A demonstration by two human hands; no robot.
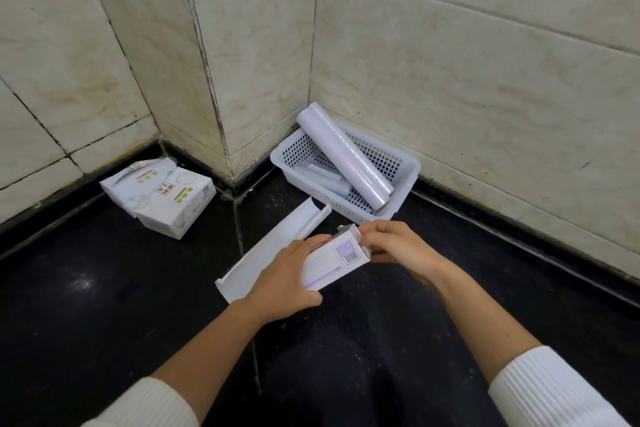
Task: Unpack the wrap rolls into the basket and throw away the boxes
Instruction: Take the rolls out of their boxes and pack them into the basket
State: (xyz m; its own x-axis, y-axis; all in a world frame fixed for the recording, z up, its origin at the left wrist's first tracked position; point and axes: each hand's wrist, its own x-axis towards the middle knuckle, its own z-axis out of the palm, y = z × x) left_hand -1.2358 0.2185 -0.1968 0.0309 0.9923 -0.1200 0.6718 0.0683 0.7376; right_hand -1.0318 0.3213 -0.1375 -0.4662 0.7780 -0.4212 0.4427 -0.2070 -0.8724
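Both hands meet low in the middle of the frame around one small wrap box (334, 262). To the left, the left hand (287, 279) is wrapped around the body of the box from the side, fingers curled shut under it, evidently to keep it steady. To the right, the right hand (391, 243) pinches at the box's far end, where a flap (348, 229) stands up; this reads as opening the end so the roll inside can be slid out, though no roll shows in it yet.

Starting at the left of the frame, a pack of printed white tissue boxes (159, 196) lies against the tiled wall, well apart from the work and seemingly no part of it. Next, toward the centre, a long white box (273, 248) lies open and empty on the dark surface (104, 288), partly behind the left hand; it looks set aside for discarding. Further right, in the corner, the white perforated basket (403, 180) already holds a wrap roll (346, 158), which leans across it with its upper end resting over the back rim near the wall, being longer than the basket floor. Some flat pale items (322, 175) lie beneath the roll; what they are cannot be told. No bin is in view.
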